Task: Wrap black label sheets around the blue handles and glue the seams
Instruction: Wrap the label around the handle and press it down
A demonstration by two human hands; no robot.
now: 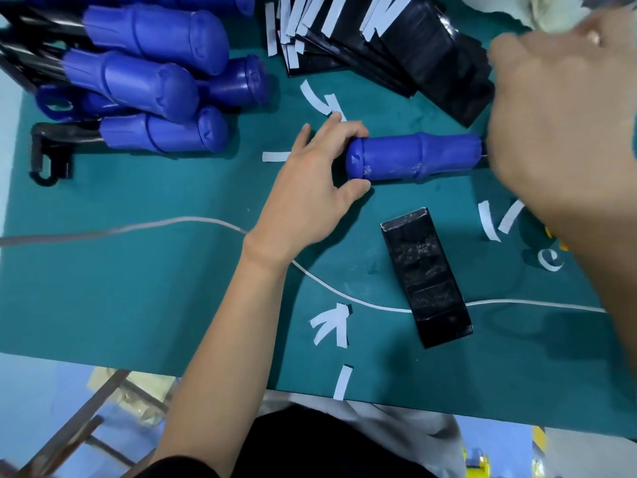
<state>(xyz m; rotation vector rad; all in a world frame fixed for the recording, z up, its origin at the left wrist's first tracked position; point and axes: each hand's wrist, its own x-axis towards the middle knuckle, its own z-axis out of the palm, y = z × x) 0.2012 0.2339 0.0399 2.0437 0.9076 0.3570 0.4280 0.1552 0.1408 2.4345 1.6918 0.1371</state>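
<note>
Green table (pixel 138 288) (paper strips (pixel 331 327) scattered) bears blue handle (pixel 413 158).

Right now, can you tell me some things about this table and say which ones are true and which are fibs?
1. The left hand holds one end of a blue handle lying on the green table. True.
2. That handle is already wrapped in black. False: it is bare blue.
3. A single black label sheet lies nearer the person than the handle. True.
4. The pile of blue handles sits on the right. False: it is at the far left.
</note>
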